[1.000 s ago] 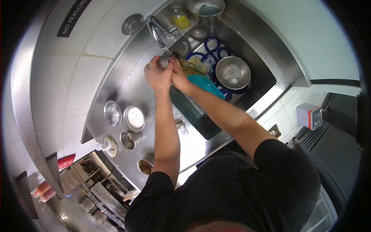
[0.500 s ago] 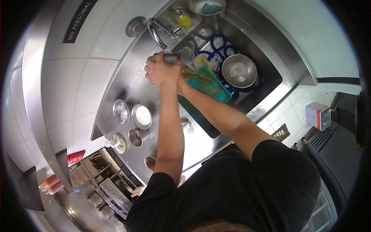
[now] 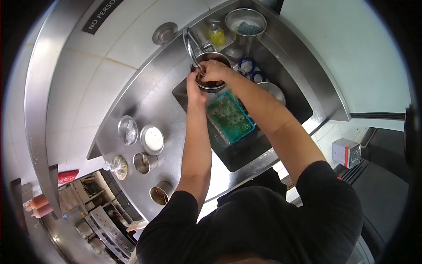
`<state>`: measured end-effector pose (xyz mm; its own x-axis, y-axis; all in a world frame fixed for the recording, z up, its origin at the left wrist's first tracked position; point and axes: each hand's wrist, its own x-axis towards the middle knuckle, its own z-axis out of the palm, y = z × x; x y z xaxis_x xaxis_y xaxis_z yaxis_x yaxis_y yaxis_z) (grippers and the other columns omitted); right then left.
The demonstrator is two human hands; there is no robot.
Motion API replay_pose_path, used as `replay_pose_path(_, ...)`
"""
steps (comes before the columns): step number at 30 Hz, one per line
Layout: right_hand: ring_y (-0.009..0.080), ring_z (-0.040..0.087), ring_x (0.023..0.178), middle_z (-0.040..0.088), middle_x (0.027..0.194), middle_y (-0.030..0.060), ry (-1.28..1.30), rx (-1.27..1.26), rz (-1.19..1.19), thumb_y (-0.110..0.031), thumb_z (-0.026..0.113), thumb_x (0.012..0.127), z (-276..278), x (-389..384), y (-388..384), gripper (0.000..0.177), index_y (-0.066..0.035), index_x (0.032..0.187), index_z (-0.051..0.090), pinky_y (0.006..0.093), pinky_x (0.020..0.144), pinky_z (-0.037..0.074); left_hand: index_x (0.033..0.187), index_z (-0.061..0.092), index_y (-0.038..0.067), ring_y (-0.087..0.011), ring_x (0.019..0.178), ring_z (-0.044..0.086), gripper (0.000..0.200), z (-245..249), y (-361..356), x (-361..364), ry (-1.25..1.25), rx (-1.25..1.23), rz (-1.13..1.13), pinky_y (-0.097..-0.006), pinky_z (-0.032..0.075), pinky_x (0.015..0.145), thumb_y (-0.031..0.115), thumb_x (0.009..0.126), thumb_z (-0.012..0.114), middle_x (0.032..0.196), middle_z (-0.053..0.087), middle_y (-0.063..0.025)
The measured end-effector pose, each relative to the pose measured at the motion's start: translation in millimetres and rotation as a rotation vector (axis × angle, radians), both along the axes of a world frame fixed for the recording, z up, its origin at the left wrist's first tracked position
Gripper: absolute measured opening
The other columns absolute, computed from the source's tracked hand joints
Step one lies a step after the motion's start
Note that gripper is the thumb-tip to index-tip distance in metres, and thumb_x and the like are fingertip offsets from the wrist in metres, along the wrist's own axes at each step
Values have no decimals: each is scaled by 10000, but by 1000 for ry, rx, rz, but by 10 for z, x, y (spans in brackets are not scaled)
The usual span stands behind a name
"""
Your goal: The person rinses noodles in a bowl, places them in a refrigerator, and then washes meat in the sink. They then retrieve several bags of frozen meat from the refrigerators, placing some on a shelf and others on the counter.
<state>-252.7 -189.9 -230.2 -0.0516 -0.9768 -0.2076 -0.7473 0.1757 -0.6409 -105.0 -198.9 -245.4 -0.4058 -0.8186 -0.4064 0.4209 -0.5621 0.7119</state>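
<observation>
A metal pot (image 3: 212, 88) with brown contents or staining inside is under the curved tap (image 3: 190, 46), over the sink. My left hand (image 3: 194, 89) grips the near-left side of its rim. My right hand (image 3: 216, 70) reaches inside with fingers curled around a small brownish, wet-looking thing; what it is I cannot make out. Just below the pot, a green plastic tray (image 3: 232, 119) holds cloudy, foamy water in the sink. A metal bowl (image 3: 273, 91) lies beside it, partly behind my right forearm.
Blue-rimmed items (image 3: 247, 66) lie in the sink (image 3: 228, 160). A yellow soap bottle (image 3: 216, 34) and a bowl with a scouring pad (image 3: 246, 22) stand behind. On the left counter are a white-filled bowl (image 3: 153, 140), metal cups (image 3: 144, 163) and a tied plastic bag (image 3: 118, 167).
My hands have gone from a dark, wet item under the tap to the metal pot. The right hand is now inside it. The green tray lies flatter, and the view has shifted.
</observation>
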Motion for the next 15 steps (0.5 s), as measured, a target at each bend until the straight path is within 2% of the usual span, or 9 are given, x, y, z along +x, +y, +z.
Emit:
replay_pose_path(3,355,597,1249,596,1377,156,68,86,163,-381,776,727,139,-99,96,634,-167,1308,637,455,1019,510,1339,601,116,-246,1222,618,462,-12,208,-41,26,99,25,-417,493,1061,452,1024,569,1332,654,-52)
replay_pose_path(4,356,610,1211,608,1331,143,112,-31,110,-259,740,771,151,-52,148,518,-166,1271,643,471,991,517,1423,551,115,-244,1325,556,584,-83,210,-55,116,18,-4,-421,449,1113,548,1032,524,1428,598,-55)
replay_pose_path(7,380,611,1187,600,1300,141,194,-152,145,-140,684,814,249,6,311,436,-150,1248,637,473,978,520,1408,531,127,-237,1312,559,573,-162,272,21,151,75,59,-410,445,1105,544,1016,569,1407,596,-65)
replay_pose_path(8,409,614,1171,578,1311,173,129,-136,203,-97,661,839,282,-12,310,406,-110,1242,617,479,976,520,1424,508,118,-241,1290,571,544,-260,232,42,228,155,97,-412,451,1102,468,1018,601,1383,602,-71)
replay_pose_path(11,426,618,1166,539,1348,204,93,-82,263,-148,687,848,271,-78,319,456,-88,1288,584,491,981,520,1440,481,102,-243,1258,586,525,-301,270,39,149,4,184,-408,462,1086,367,1010,627,1363,604,-73)
replay_pose_path(12,430,614,1178,528,1361,206,107,-58,151,-181,711,838,262,-37,344,510,-95,1320,567,491,993,517,1455,463,90,-243,1233,595,520,-161,346,4,143,-75,209,-406,461,1078,289,1003,625,1357,601,-78)
replay_pose_path(15,445,600,1215,496,1397,210,152,7,-191,-278,782,808,327,208,456,682,-115,1416,517,489,1028,507,1474,444,91,-248,1252,580,532,-29,466,-150,146,-204,202,-406,457,1074,281,1009,620,1373,591,-86)
